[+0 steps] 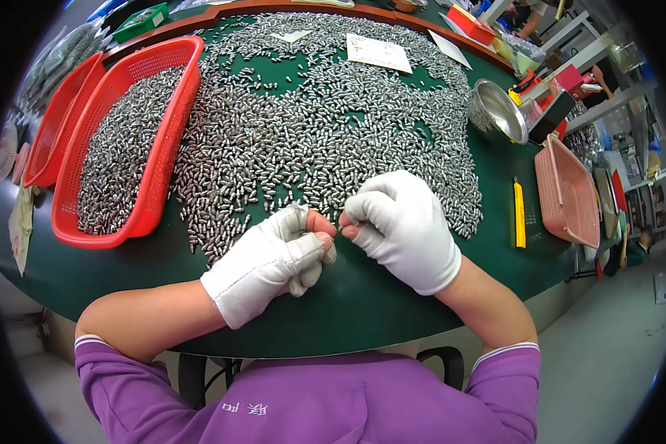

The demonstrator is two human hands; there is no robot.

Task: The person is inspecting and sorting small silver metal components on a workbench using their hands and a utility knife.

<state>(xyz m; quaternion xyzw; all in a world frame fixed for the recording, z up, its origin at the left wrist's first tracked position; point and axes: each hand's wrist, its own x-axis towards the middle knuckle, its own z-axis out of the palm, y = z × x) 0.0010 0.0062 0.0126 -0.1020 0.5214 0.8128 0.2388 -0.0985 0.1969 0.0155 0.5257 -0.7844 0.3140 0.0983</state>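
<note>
Both my hands wear white gloves with some fingertips bare, and they meet over the near part of a green table (362, 311). My left hand (277, 255) is closed, its thumb and finger pinched together. Close beside it, my right hand (403, 229) is closed too, fingertips pressed together and facing the left ones. Whatever is between the fingers is hidden or too small to name. Just beyond my hands, a wide layer of small silvery metal cylindrical parts (311, 140) covers the tabletop.
At left stands a red perforated basket (189, 96) heaped with the same metal parts, overlapping another red basket (59, 118). To the right are a metal bowl (507, 111), a yellow utility knife (519, 214) and a pink basket (562, 196). A paper sheet (379, 53) lies on the parts.
</note>
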